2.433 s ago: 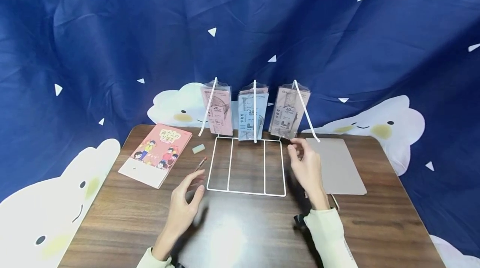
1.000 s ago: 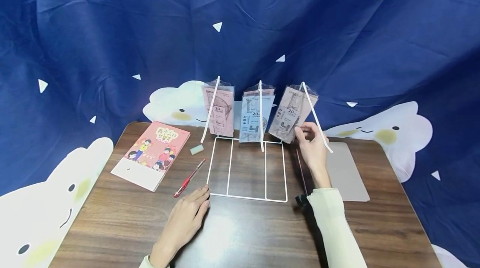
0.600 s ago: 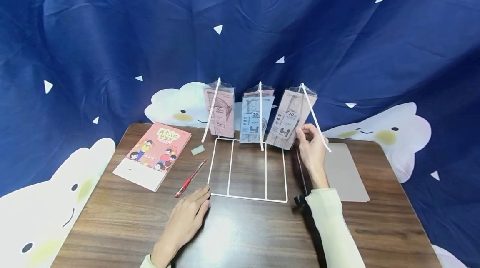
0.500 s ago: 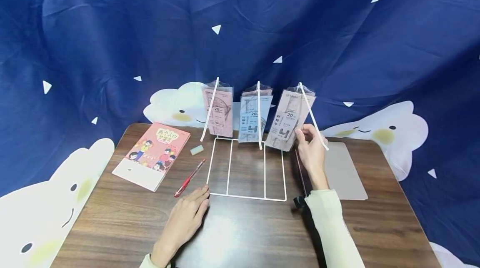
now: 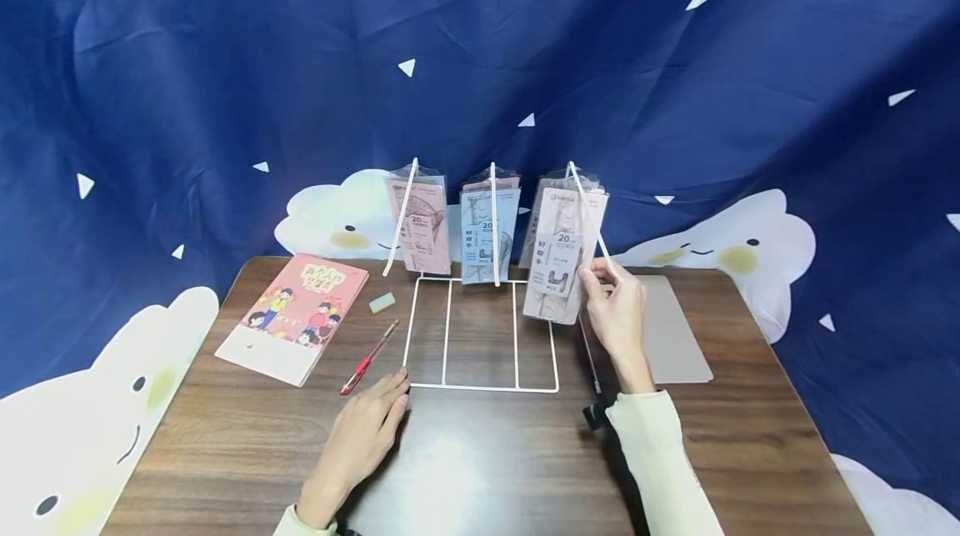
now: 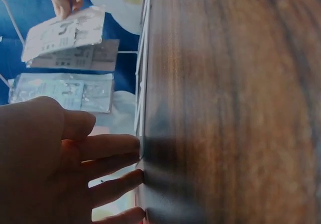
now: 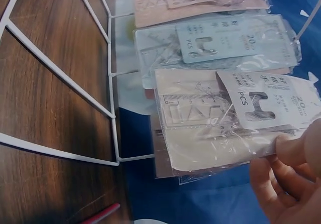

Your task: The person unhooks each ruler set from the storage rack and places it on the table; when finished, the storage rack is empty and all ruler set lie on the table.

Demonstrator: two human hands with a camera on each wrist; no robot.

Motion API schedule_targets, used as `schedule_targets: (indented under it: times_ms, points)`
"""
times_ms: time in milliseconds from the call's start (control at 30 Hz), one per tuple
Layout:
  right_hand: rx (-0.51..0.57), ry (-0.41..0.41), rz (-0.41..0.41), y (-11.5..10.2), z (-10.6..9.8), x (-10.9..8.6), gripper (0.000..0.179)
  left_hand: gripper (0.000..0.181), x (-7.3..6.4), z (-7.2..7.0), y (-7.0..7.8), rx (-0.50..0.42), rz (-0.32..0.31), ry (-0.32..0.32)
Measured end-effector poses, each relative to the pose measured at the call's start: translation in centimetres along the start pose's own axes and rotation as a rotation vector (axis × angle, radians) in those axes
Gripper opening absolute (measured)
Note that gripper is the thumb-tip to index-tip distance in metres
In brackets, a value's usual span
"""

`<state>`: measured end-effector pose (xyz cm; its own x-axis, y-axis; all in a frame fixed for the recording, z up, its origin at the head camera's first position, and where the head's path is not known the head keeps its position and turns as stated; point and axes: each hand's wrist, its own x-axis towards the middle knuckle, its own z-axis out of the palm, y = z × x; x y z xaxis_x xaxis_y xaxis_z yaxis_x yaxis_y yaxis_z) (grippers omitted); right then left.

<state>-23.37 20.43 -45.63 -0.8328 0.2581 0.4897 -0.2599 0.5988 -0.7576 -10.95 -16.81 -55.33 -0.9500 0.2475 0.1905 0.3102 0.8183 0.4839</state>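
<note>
My right hand (image 5: 618, 318) pinches the lower right edge of a pale beige ruler set (image 5: 551, 303) between thumb and fingers. This packet sits forward on the right hook (image 5: 592, 223) of a white wire display rack (image 5: 480, 388), with another packet behind it. Clear rulers (image 7: 193, 106) show through its plastic in the right wrist view. Blue ruler sets (image 5: 476, 257) hang from the middle hook and pink ones (image 5: 427, 244) from the left. My left hand (image 5: 363, 432) rests on the table, fingertips at the rack's front left corner.
A pink picture-covered book (image 5: 300, 315) lies at the left of the wooden table (image 5: 247, 453). Between it and the rack are an eraser (image 5: 382, 303) and a red pen (image 5: 367, 359). Right of the rack lie a flat grey board (image 5: 675, 332) and a thin dark pen (image 5: 588, 353).
The right hand has reached up to the right hook's front packet, gripped it and drawn it forward, apart from the one behind. The left hand has come down onto the table by the rack's corner.
</note>
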Motion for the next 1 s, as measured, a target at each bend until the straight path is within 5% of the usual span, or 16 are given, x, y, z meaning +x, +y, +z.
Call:
schedule_targets:
  times_ms: [1000]
  points:
    - [-0.005, -0.082, 0.021, -3.9, -7.4, -6.6, 0.004, 0.038, -0.1, -0.4, 0.7, 0.006, -0.003, -0.03]
